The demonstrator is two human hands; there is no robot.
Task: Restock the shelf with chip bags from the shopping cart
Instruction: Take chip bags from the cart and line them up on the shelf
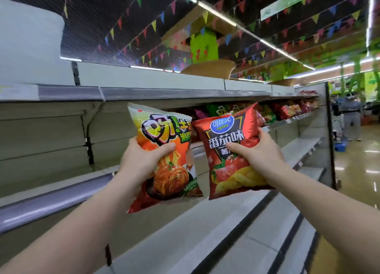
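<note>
Both our forearms reach up from the bottom corners. Our left hand (141, 160) grips an orange-and-yellow chip bag (164, 156) at its left edge, thumb curled across the front, fingers hidden behind. Our right hand (257, 152) grips a red tomato-flavour chip bag (232, 154) at its right edge, thumb on the front, fingertips wrapped round the side. We hold the two bags upright and side by side, inner edges just touching or overlapping slightly; which one, we cannot tell. They are raised in front of the shelf unit, level with the gap between the upper shelf (164, 93) and the shelf below it (292, 120).

Behind the bags and to the right, that lower shelf carries a row of stocked chip bags (287, 111), red, green and purple, running toward the end panel (329, 133). Grey shelf tiers (257, 222) step down beneath our arms. Brown baskets (209, 69) sit on top of the unit. Strings of coloured pennants (156, 24) hang under the dark ceiling beside strip lights (246, 29). Far right, a person (351, 117) stands on the glossy floor (362, 166), with a blue crate (341, 146) nearby.
</note>
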